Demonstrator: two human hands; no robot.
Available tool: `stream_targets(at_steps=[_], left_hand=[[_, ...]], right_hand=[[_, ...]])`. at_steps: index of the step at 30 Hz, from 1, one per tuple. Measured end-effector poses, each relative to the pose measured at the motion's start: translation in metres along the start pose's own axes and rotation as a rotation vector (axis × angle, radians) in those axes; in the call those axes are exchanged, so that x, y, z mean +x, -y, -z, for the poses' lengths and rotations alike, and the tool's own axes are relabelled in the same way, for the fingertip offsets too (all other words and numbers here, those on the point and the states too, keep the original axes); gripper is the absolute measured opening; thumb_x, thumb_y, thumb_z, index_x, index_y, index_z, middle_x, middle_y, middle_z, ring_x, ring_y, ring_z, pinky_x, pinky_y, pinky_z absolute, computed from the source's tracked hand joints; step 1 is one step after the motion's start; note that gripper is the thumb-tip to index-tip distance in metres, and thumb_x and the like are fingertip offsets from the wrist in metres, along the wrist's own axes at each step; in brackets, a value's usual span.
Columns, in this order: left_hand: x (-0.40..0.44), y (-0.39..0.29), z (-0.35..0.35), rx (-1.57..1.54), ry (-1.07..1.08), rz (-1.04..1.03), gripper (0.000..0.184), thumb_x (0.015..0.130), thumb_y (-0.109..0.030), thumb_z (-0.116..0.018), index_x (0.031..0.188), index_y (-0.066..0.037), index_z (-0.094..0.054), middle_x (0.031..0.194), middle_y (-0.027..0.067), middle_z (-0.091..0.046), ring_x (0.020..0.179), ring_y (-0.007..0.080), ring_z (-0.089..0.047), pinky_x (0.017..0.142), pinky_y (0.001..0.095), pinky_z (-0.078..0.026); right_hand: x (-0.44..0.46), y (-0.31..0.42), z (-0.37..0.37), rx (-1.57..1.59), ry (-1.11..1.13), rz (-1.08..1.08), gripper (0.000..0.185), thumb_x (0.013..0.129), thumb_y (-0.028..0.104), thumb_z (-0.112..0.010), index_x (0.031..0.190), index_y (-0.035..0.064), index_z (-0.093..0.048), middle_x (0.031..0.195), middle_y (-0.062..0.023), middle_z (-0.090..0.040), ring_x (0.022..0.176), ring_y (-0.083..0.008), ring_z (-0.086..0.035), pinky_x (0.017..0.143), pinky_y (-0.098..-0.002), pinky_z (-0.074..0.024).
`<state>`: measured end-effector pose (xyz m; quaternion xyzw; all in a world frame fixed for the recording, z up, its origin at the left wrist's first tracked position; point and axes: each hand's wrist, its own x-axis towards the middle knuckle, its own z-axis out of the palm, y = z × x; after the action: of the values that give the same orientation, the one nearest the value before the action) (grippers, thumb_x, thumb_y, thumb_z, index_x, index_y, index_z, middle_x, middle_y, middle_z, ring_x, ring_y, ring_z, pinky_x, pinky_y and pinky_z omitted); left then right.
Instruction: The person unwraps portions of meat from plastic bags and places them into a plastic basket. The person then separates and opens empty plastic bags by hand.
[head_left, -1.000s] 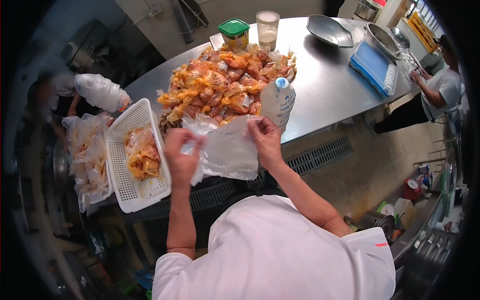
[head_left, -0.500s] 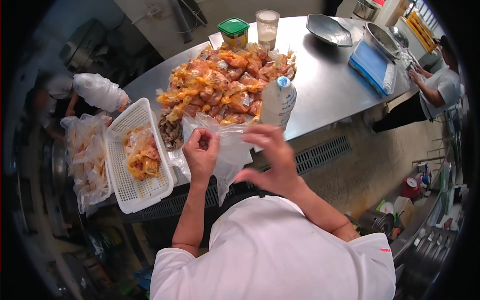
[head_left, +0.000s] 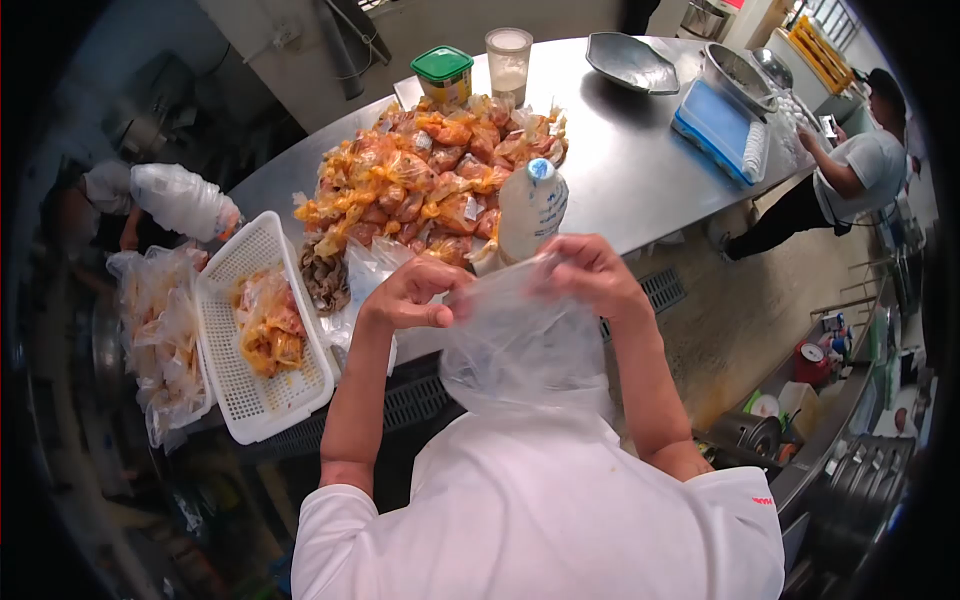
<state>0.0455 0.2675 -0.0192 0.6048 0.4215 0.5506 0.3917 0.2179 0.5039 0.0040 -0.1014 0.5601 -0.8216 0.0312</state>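
A clear plastic bag (head_left: pixel 525 350) hangs spread between my hands, in front of my chest. My left hand (head_left: pixel 410 293) pinches its upper left edge, and my right hand (head_left: pixel 596 280), slightly blurred, grips the upper right edge. Just beyond lies a large heap of small knotted bags of orange, marinated-looking meat (head_left: pixel 420 175) on the steel table. A white bottle with a blue cap (head_left: pixel 533 210) stands at the heap's near right side. More clear plastic bags (head_left: pixel 375 270) lie on the table edge beyond my left hand.
A white perforated basket (head_left: pixel 225 375) holding a few meat bags sits left, beside a larger bag of contents (head_left: pixel 165 335). A green-lidded tub (head_left: pixel 442 75), a cup (head_left: pixel 508 68), a dark tray (head_left: pixel 632 63) and a blue-lidded container (head_left: pixel 720 130) stand farther back. A person (head_left: pixel 860 165) works at the right.
My right hand has taken hold of the plastic bag's edge. The bag is now stretched wide and billowing between both hands, nearer my chest. The view has shifted slightly.
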Motion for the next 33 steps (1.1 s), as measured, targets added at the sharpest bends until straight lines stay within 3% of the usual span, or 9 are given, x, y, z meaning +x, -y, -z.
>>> stream_targets(at_steps=[7,10,11,12,17,21,23,28,33], left_hand=[[0.082,0.0,0.025,-0.39,-0.752,0.05,0.017,0.088,-0.018,-0.073,0.086,-0.007,-0.06,0.073,-0.0009,-0.061,0.058,0.0085,-0.059,0.052,0.0237,-0.048],[0.079,0.114,0.032,-0.478,-0.818,0.159,0.013,0.091,-0.016,-0.067,0.095,-0.004,-0.062,0.075,0.0002,-0.063,0.059,0.0088,-0.06,0.048,0.0255,-0.048],[0.08,0.104,0.002,-0.563,-1.035,0.272,0.015,0.092,-0.017,-0.062,0.096,-0.003,-0.063,0.078,0.0023,-0.065,0.06,0.011,-0.061,0.05,0.0262,-0.05],[0.069,0.139,-0.002,-0.517,-0.966,0.413,0.018,0.092,-0.017,-0.058,0.102,-0.003,-0.064,0.084,0.0048,-0.066,0.063,0.0131,-0.062,0.052,0.0276,-0.053],[-0.003,0.171,-0.012,-0.285,-1.16,0.388,0.017,0.093,-0.016,-0.062,0.106,-0.007,-0.066,0.088,0.0024,-0.067,0.072,0.0117,-0.065,0.054,0.0268,-0.054],[-0.056,0.052,-0.02,0.588,-1.276,0.308,0.011,0.085,-0.006,-0.071,0.092,-0.001,-0.065,0.083,0.0046,-0.066,0.069,0.0141,-0.064,0.063,0.0288,-0.053],[-0.094,0.026,-0.025,1.008,-1.348,0.398,0.013,0.079,-0.006,-0.074,0.08,0.0,-0.063,0.074,0.0105,-0.063,0.061,0.0198,-0.062,0.058,0.0313,-0.05],[-0.145,0.071,-0.047,1.288,-1.243,0.664,0.043,0.069,-0.027,-0.086,0.097,-0.003,-0.064,0.091,0.0138,-0.061,0.093,0.0316,-0.06,0.082,0.0419,-0.049],[-0.168,0.094,-0.027,0.946,-1.353,0.658,0.017,0.081,-0.011,-0.077,0.091,-0.001,-0.067,0.078,0.0074,-0.064,0.075,0.0192,-0.064,0.068,0.031,-0.05]], right_hand=[[0.041,0.019,0.027,0.426,-0.605,0.333,0.028,0.093,0.019,-0.066,0.114,-0.0002,-0.06,0.098,-0.0085,-0.068,0.084,-0.017,-0.068,0.079,-0.0303,-0.0573],[0.046,-0.052,0.053,-0.085,-0.962,0.495,0.018,0.093,0.015,-0.064,0.1,-0.0016,-0.067,0.084,-0.0047,-0.064,0.074,-0.0129,-0.06,0.067,-0.0273,-0.0503],[0.047,-0.098,0.094,-0.385,-1.225,0.08,0.017,0.092,0.015,-0.063,0.095,-0.001,-0.068,0.082,-0.0037,-0.063,0.069,-0.0125,-0.055,0.065,-0.0275,-0.0458],[0.042,-0.155,0.12,-0.499,-1.236,0.082,0.02,0.093,0.02,-0.063,0.095,0.0002,-0.068,0.08,-0.0024,-0.062,0.066,-0.0113,-0.05,0.061,-0.0272,-0.0419],[-0.013,-0.172,0.102,-0.163,-1.156,-0.1,0.035,0.1,0.037,-0.051,0.12,0.0092,-0.061,0.095,-0.0015,-0.059,0.078,-0.0134,-0.058,0.064,-0.0293,-0.0497],[-0.053,-0.169,0.087,-0.32,-1.046,-0.268,0.021,0.097,0.025,-0.06,0.101,0.0062,-0.067,0.08,0.0005,-0.061,0.07,-0.0073,-0.057,0.059,-0.0228,-0.0487],[-0.059,-0.171,0.07,-0.363,-0.689,-0.427,0.019,0.095,0.024,-0.064,0.095,0.0059,-0.069,0.075,0.0017,-0.062,0.068,-0.0074,-0.059,0.06,-0.0235,-0.0491],[0.022,-0.166,-0.011,-0.52,-0.144,-0.263,0.017,0.092,0.018,-0.067,0.094,0.0013,-0.069,0.074,-0.0023,-0.066,0.066,-0.0103,-0.061,0.062,-0.0268,-0.0491],[0.097,-0.168,-0.057,-0.693,-0.015,-0.002,0.017,0.094,0.019,-0.066,0.097,0.0025,-0.068,0.076,-0.002,-0.065,0.068,-0.008,-0.06,0.061,-0.0243,-0.0483]])
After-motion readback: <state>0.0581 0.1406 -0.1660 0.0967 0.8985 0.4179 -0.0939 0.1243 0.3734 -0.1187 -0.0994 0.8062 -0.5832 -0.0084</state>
